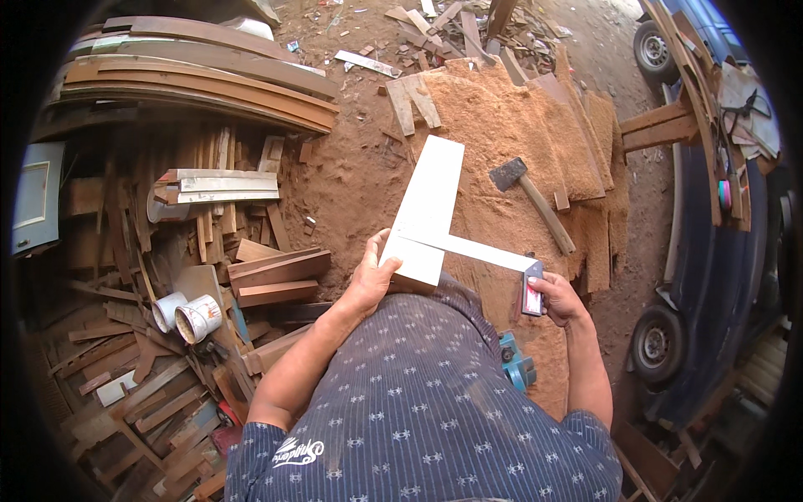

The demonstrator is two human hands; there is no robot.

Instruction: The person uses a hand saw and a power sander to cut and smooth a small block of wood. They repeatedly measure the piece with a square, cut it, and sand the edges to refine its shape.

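Note:
My left hand (pixel 372 276) grips the left edge of a pale, white-faced board (pixel 429 188), held upright-slanting against my front. My right hand (pixel 559 297) is closed on the dark handle (pixel 531 299) of a try square, whose long flat blade (pixel 481 253) reaches leftward onto the board's face. A hammer (pixel 535 201) with a dark head and wooden handle lies beyond the square on the wood-shaving-covered surface (pixel 485 109). A teal power tool (pixel 517 368) is partly hidden beside my body, below my right hand.
Stacked planks (pixel 192 71) and offcuts (pixel 280 276) crowd my left, with two white buckets (pixel 199 318) and a pale panel door (pixel 33 197). Scrap wood (pixel 452 29) lies ahead on the dirt. At right stand a dark blue vehicle (pixel 711 276) and a wooden frame (pixel 661 125).

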